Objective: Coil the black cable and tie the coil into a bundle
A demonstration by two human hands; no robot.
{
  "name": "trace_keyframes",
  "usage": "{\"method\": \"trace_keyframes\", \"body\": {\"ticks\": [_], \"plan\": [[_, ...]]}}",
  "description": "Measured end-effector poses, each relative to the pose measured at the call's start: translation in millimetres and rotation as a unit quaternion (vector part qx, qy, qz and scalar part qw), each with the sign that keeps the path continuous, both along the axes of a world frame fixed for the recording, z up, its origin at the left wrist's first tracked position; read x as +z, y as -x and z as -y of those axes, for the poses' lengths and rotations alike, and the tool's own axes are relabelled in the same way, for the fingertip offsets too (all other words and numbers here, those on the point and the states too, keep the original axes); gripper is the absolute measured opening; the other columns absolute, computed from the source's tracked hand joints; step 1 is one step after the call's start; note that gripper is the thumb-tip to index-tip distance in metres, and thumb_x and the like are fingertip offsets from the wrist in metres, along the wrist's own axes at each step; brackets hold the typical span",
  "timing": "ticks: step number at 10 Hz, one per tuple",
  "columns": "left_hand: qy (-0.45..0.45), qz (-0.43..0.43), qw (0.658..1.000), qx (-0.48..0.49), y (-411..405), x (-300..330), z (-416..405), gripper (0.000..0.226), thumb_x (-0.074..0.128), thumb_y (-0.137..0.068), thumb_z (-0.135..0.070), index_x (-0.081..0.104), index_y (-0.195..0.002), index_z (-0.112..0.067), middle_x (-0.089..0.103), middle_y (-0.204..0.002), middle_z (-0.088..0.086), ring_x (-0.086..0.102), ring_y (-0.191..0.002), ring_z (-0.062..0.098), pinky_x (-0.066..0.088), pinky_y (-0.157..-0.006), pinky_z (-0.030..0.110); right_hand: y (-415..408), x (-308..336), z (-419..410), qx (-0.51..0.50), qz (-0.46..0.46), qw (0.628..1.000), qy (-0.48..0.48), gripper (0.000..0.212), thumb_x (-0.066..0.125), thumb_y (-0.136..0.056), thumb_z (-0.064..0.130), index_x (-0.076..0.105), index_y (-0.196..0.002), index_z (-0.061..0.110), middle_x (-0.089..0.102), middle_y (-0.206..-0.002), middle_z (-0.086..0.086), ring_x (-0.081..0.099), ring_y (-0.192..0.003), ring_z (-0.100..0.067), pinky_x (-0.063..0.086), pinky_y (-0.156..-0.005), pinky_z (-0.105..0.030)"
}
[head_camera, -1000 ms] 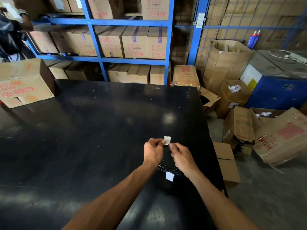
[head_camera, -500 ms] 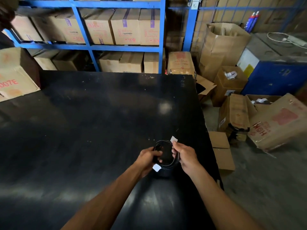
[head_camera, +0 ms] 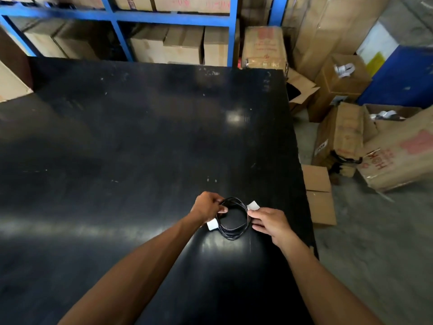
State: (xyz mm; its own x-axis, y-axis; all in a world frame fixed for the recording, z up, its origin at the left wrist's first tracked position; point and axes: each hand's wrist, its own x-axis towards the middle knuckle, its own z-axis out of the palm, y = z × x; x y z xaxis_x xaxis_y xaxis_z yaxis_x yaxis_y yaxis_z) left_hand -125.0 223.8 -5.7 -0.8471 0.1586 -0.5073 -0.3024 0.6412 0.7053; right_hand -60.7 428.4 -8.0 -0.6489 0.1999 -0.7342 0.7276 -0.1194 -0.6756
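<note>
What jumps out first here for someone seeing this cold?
Two bare hands near the table's right edge hold a small coil of black cable open between them: left hand on its left side, right hand on its right. White tags stand out against the wide black table, with cardboard boxes crowding the floor at right.

Cable coil (head_camera: 232, 219) over table (head_camera: 117, 160) near its right edge, left hand (head_camera: 207, 207) left of it, right hand (head_camera: 269, 222) right, shelving (head_camera: 173, 18) behind table, boxes (head_camera: 339, 141) on floor right.
</note>
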Motion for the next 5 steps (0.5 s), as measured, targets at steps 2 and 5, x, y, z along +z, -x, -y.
{"method": "trace_keyframes", "body": {"ticks": [2,5], "plan": [[0.113,-0.093,0.989,-0.035,9.9,-20.8,-10.3,0.022,0.078,-0.080,-0.025,0.077,-0.101,-0.022,0.072,-0.096,0.007,0.066,-0.092,0.026,0.045,-0.070,0.028,21.6,-22.9,2.2,0.037,0.026,0.985,-0.169,0.024,0.089,-0.072,0.028,0.073,-0.061,0.013,0.052,-0.050,0.002,0.046,-0.049,-0.016,0.034,-0.050,-0.026],[0.026,-0.119,0.990,0.073,-4.9,-22.9,6.1,0.040,0.081,-0.078,-0.037,0.073,-0.112,-0.018,0.066,-0.100,0.005,0.065,-0.090,0.021,0.049,-0.081,0.029,5.1,-24.0,-4.2,0.017,0.030,0.987,-0.157,0.037,0.083,-0.072,0.053,0.079,-0.075,0.016,0.073,-0.067,-0.001,0.068,-0.060,-0.012,0.054,-0.052,-0.025]]}}
